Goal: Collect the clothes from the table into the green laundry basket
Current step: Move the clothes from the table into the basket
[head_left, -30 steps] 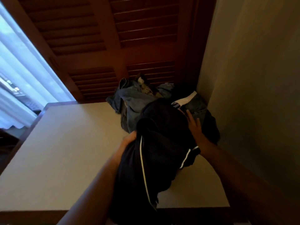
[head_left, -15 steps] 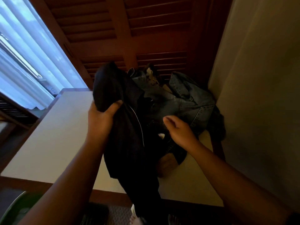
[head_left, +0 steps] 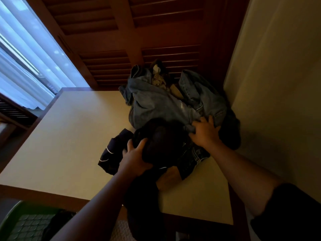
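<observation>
A heap of clothes lies at the far right corner of the cream table (head_left: 69,136). Blue denim jeans (head_left: 156,103) top the heap. In front of them sits a dark garment with white piping (head_left: 161,143), part of it hanging over the table's near edge. My left hand (head_left: 135,157) grips the dark garment from the left. My right hand (head_left: 205,131) presses its spread fingers into the lower edge of the jeans and the dark cloth beside it. The green laundry basket (head_left: 15,216) shows at the bottom left, on the floor below the table.
A beige wall (head_left: 278,84) stands close on the right of the heap. Dark wooden louvred doors (head_left: 147,40) rise behind the table. A bright window with white curtains (head_left: 22,63) is on the left.
My left hand has come down from holding the dark garment up high and now clutches it low on the table. My right hand has moved forward onto the jeans.
</observation>
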The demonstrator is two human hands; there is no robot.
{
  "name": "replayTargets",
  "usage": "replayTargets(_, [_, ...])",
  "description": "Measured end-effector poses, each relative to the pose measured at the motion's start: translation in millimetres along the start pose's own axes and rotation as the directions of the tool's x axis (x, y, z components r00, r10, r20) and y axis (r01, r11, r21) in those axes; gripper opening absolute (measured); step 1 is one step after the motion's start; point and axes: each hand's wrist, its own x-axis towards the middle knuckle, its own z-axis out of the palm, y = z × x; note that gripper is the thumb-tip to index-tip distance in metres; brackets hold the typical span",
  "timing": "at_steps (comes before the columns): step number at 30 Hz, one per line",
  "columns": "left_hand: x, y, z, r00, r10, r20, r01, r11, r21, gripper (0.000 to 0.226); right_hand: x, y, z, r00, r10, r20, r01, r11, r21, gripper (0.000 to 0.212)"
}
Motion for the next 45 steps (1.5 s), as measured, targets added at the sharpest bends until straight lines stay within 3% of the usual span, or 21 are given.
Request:
replayTargets(1, [-3, -4, 2, 0.994, 0.025, -0.107, -0.027, 0.999, -0.020, 0.084, -4, -6, -3, 0.995, -0.020, -0.097, 0.029, 0.995, 0.094, 0.023])
replayTargets(2, [-4, -10, 4, 0.973, 0.042, -0.229, -0.061, 0.995, -0.075, 0.066, -10, -12, -10, 0.987, -0.036, -0.156, 0.071, 0.973, 0.221, 0.018])
replayTargets(3, [-5, -16, 5, 0.940, 0.024, -0.340, -0.085, 0.983, -0.164, 0.049, -16, -18, -20, 0.984, -0.052, -0.169, 0.107, 0.935, 0.337, 0.029])
replayTargets(5, [-4, -29, 3, 0.883, -0.110, -0.457, -0.053, 0.943, -0.328, 0.031, -27, -27, -45, 0.989, -0.132, -0.065, 0.146, 0.812, 0.566, 0.032])
replayTargets(7, [-1, -45, 1, 0.848, -0.243, -0.470, 0.027, 0.907, -0.419, 0.032, -41, -36, -68, 0.953, -0.287, 0.098, 0.151, 0.729, 0.667, 0.033])
replayTargets(9, [-1, -59, 1, 0.838, -0.294, -0.459, 0.072, 0.895, -0.441, 0.035, -52, -48, -76, 0.935, -0.323, 0.147, 0.210, 0.838, 0.504, 0.056])
replayTargets(10, [-3, -65, 2, 0.840, -0.298, -0.453, 0.077, 0.893, -0.444, 0.036, -53, -52, -73, 0.949, -0.298, 0.102, 0.253, 0.914, 0.317, 0.075])
replayTargets(12, [-9, -71, 5, 0.857, -0.279, -0.433, 0.064, 0.892, -0.447, 0.040, -45, -58, -58, 0.964, -0.263, 0.034, 0.264, 0.965, -0.005, 0.121])
replayTargets(14, [-14, -73, 6, 0.896, -0.228, -0.381, 0.046, 0.901, -0.431, 0.061, -33, -59, -34, 0.968, -0.213, 0.132, 0.224, 0.971, -0.081, 0.147])
replayTargets(16, [-15, -74, 11, 0.952, -0.176, -0.250, 0.077, 0.929, -0.361, 0.097, -28, -59, -5, 0.951, -0.179, 0.251, 0.222, 0.962, -0.156, 0.153])
replayTargets(18, [-13, -74, 20, 0.986, -0.143, -0.086, 0.118, 0.962, -0.245, 0.121, -31, -62, 20, 0.935, -0.178, 0.307, 0.263, 0.928, -0.262, 0.149])
replayTargets(21, [-14, -74, 29, 0.997, -0.069, 0.018, 0.071, 0.977, -0.199, 0.124, -30, -68, 33, 0.929, -0.165, 0.331, 0.260, 0.929, -0.265, 0.135])
replayTargets(23, [-17, -76, 29, 0.998, -0.063, -0.031, 0.055, 0.977, -0.206, 0.109, -28, -72, 30, 0.919, -0.145, 0.367, 0.250, 0.934, -0.257, 0.122])
replayTargets(25, [-21, -78, 30, 0.988, -0.044, -0.145, 0.011, 0.976, -0.217, 0.079, -30, -75, 27, 0.921, -0.144, 0.361, 0.245, 0.936, -0.253, 0.106])
replayTargets(29, [-33, -87, 32, 0.946, 0.017, -0.324, -0.099, 0.966, -0.238, 0.039, -41, -88, 31, 0.947, -0.137, 0.290, 0.196, 0.963, -0.186, 0.059])
replayTargets(31, [-40, -94, 31, 0.926, -0.016, -0.376, -0.112, 0.942, -0.316, 0.035, -53, -95, 32, 0.967, -0.153, 0.203, 0.175, 0.980, -0.092, 0.041])
replayTargets(34, [-57, -104, 19, 0.875, -0.068, -0.479, -0.144, 0.908, -0.392, 0.038, -82, -112, 29, 0.968, -0.252, -0.021, 0.252, 0.968, 0.001, 0.032])
replayTargets(38, [-92, -128, -10, 0.743, -0.093, -0.662, -0.265, 0.868, -0.419, 0.040, -126, -156, 24, 0.877, -0.368, -0.309, 0.418, 0.902, 0.112, 0.031])
replayTargets(41, [-118, -161, -32, 0.661, -0.126, -0.740, -0.299, 0.860, -0.414, 0.037, -157, -202, 27, 0.793, -0.440, -0.421, 0.529, 0.840, 0.120, 0.033])
replayTargets(45, [-151, -221, -51, 0.601, -0.176, -0.780, -0.290, 0.861, -0.418, 0.033, -198, -271, 37, 0.696, -0.489, -0.526, 0.618, 0.780, 0.094, 0.022])
